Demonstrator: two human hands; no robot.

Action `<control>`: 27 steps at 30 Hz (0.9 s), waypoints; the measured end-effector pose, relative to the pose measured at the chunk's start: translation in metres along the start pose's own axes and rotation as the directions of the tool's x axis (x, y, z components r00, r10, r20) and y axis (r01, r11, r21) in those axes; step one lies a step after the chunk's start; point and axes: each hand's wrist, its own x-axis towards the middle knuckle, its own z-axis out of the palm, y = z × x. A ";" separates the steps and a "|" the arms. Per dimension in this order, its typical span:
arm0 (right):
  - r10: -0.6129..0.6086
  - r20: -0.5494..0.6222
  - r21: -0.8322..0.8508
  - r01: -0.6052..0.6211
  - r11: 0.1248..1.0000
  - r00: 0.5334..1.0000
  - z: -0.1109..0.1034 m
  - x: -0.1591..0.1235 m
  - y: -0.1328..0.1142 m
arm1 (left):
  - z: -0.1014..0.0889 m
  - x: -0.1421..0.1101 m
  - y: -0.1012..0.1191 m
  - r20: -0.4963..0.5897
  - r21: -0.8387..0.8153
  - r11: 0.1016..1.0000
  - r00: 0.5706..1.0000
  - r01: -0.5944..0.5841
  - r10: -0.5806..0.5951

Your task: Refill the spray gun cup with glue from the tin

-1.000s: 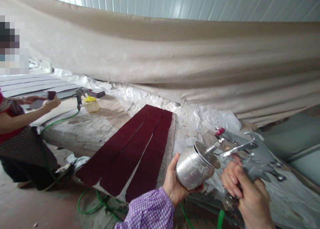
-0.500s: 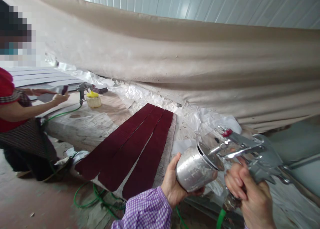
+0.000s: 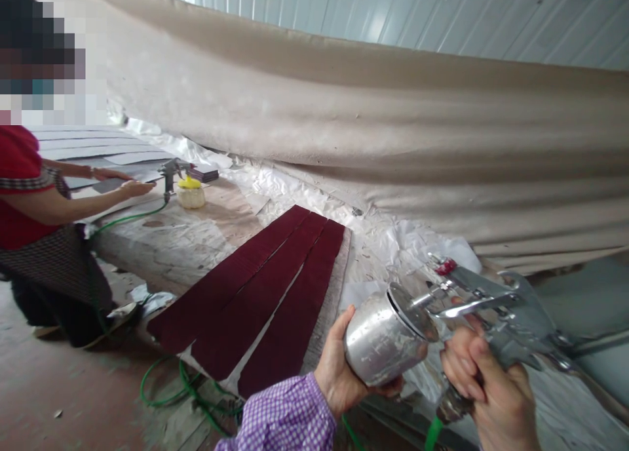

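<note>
Probably rigid but slick, the cup (image 3: pixel 381 343) suits the left hand (image 3: pixel 338 375) clasping it low while the right hand (image 3: pixel 495 382) grips the gun (image 3: pixel 521 307).

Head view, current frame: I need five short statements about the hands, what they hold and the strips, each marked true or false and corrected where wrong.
1. The right hand grips the spray gun. True.
2. Three dark red strips lie side by side. True.
3. The spray gun lies on the strips. False: it is held in the right hand.
4. The left hand holds the metal cup. True.
5. The metal cup is bright red. False: it is silver-coloured.
</note>
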 end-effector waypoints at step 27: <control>0.124 -0.068 -0.369 -0.141 0.918 0.990 -0.010 -0.016 0.016 | -0.033 -0.011 0.020 0.085 -0.059 0.997 0.995 0.051 -0.045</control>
